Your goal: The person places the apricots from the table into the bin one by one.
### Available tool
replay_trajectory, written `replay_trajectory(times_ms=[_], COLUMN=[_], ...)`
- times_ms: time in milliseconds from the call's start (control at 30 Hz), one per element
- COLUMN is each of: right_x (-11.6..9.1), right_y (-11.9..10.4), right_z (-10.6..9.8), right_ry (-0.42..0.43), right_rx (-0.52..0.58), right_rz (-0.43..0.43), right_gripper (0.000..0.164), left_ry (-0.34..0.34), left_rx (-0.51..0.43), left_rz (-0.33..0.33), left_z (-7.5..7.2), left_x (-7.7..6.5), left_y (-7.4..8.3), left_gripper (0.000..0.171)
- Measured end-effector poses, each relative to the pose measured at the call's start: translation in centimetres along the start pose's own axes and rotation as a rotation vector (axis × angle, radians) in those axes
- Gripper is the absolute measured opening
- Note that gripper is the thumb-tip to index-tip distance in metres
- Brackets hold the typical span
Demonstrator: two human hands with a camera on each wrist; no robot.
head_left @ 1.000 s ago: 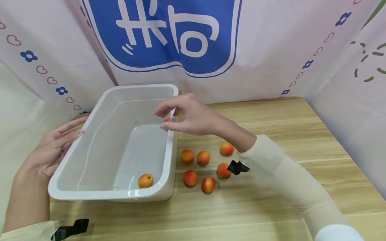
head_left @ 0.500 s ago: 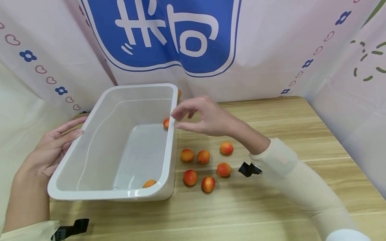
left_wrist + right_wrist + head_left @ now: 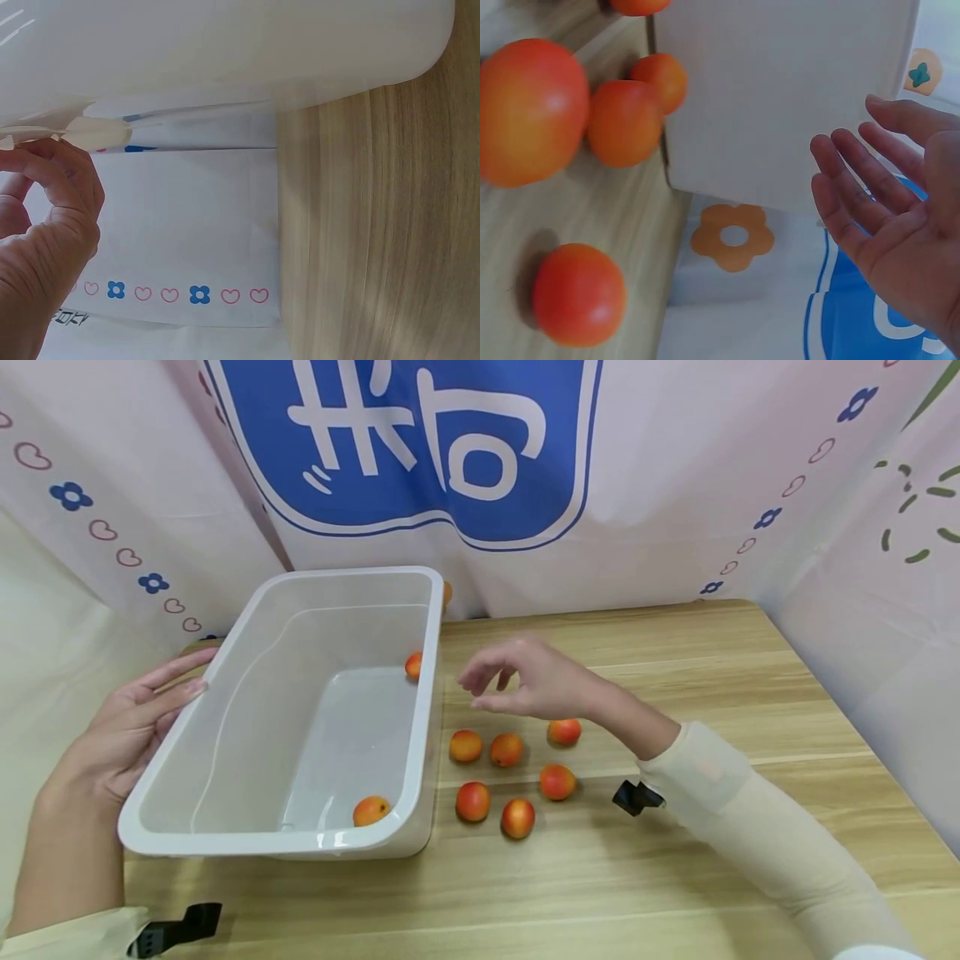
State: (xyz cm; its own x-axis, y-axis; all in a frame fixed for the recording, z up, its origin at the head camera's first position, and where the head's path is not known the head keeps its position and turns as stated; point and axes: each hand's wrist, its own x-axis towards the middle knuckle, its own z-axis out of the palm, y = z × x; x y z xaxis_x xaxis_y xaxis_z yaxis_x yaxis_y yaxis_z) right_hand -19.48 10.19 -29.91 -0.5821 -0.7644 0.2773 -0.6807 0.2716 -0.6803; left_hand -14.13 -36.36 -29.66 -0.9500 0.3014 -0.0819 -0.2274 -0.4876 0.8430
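A white plastic tub (image 3: 330, 843) stands at the left of the table with two orange-red apricots inside: one apricot (image 3: 371, 811) at the near right corner, another apricot (image 3: 413, 666) by the right wall, partly hidden by the rim. My left hand (image 3: 120, 735) holds the tub's left rim, thumb on the edge; in the left wrist view its fingers curl up to the rim. My right hand (image 3: 536, 681) hovers over the table just right of the tub, its loosely bent fingers holding nothing. Several more apricots (image 3: 507, 749) lie on the wood below and in front of it.
The wooden table (image 3: 675, 877) stretches to the right of the fruit. A white cloth backdrop (image 3: 660, 485) with a blue printed sign hangs behind it, and printed cloth also closes off both sides. An orange flower print (image 3: 733, 237) shows beside the tub.
My right hand has drawn back from inside the tub, moving right and down over the table. The apricot by the right wall has come into sight; the near one shifted slightly. My left hand stays put.
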Motion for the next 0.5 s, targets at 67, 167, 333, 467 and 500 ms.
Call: replay_trajectory(times_ms=[67, 167, 333, 467, 500], right_x=[-0.4, -0.9, -1.6, -1.8, -1.8], right_y=[0.5, 1.3, 2.5, 3.0, 3.1], right_z=[0.2, 0.6, 1.2, 1.6, 1.7], right_ry=[-0.019, -0.046, -0.111, -0.15, -0.154], right_rx=[0.001, -0.008, -0.048, -0.056, -0.055], right_rz=[0.004, 0.014, 0.052, 0.081, 0.089], right_gripper=[0.02, 0.019, 0.022, 0.025, 0.025], left_ry=[-0.001, -0.003, 0.008, 0.015, 0.013], left_rx=[-0.001, 0.0, 0.002, 0.007, 0.01], left_rz=[-0.001, -0.002, -0.005, -0.005, -0.003], left_z=[0.0, 0.0, 0.0, 0.0, 0.0], left_x=[0.0, 0.0, 0.0, -0.1, -0.1], left_y=[0.0, 0.0, 0.1, 0.1, 0.1], left_gripper=[0.045, 0.046, 0.045, 0.045, 0.045])
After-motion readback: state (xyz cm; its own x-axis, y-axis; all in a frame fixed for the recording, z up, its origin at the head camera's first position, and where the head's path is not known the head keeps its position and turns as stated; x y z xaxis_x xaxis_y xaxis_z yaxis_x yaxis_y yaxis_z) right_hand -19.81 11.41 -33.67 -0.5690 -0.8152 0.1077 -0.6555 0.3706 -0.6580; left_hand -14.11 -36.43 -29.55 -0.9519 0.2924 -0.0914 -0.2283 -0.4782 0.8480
